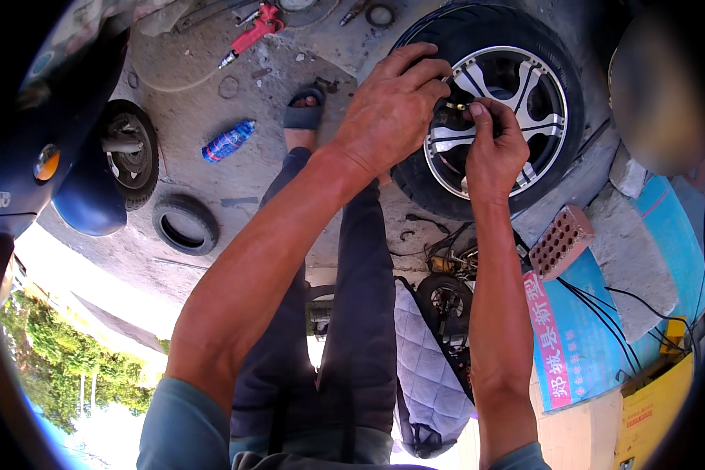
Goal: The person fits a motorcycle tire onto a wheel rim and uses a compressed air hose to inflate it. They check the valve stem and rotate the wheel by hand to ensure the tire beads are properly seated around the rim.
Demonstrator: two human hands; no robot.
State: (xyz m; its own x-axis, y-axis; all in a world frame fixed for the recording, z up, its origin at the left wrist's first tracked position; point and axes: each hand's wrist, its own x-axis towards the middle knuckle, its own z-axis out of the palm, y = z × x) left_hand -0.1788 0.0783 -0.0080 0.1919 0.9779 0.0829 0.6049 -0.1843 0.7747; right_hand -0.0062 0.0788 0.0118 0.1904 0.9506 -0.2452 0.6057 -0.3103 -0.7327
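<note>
On the gritty grey floor, the wheel lies flat toward one-to-two o'clock. The right hand pinches a small yellow-tipped piece above its spokes; the left hand's grip is hidden. Floor stretches widest toward ten, around a blue bottle; a brick crowds three.

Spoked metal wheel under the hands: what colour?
The spoked metal wheel is silver and black; head view.

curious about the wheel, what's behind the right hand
Behind the right hand, parts of the silver rim and black tire show around it; whatever lies directly behind it is covered.
</note>
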